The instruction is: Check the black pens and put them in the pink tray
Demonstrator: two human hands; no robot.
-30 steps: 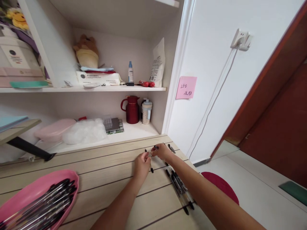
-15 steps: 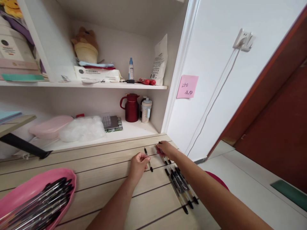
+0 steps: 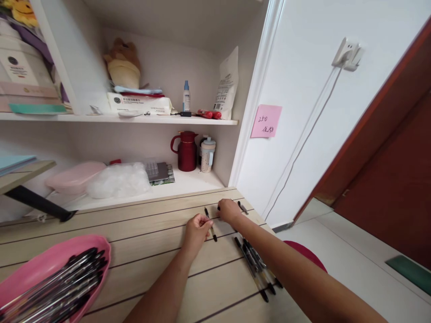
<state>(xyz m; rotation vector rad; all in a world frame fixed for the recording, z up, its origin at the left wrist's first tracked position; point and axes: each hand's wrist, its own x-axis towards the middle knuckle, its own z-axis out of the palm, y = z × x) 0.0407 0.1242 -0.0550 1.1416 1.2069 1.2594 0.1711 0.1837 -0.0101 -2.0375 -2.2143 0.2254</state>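
My left hand is closed in a pinch around a slim pen with dark ends, held tilted just over the wooden tabletop. To its right, my right hand is curled shut, palm down, with a black pen end showing at its left side; the rest of that pen is hidden by the hand. Beyond the right wrist lies another dark pen. Several clear-barrelled pens lie side by side below the right forearm, which partly covers them.
A pink bowl full of pens stands at the left on the striped tabletop. Behind are shelves with a dark red jug, a pale cup and a plastic bag. A white wall borders the right side.
My right hand has shifted slightly left and turned palm down, uncovering a pen beyond its wrist. My left hand still pinches its pen. The view has moved a little.
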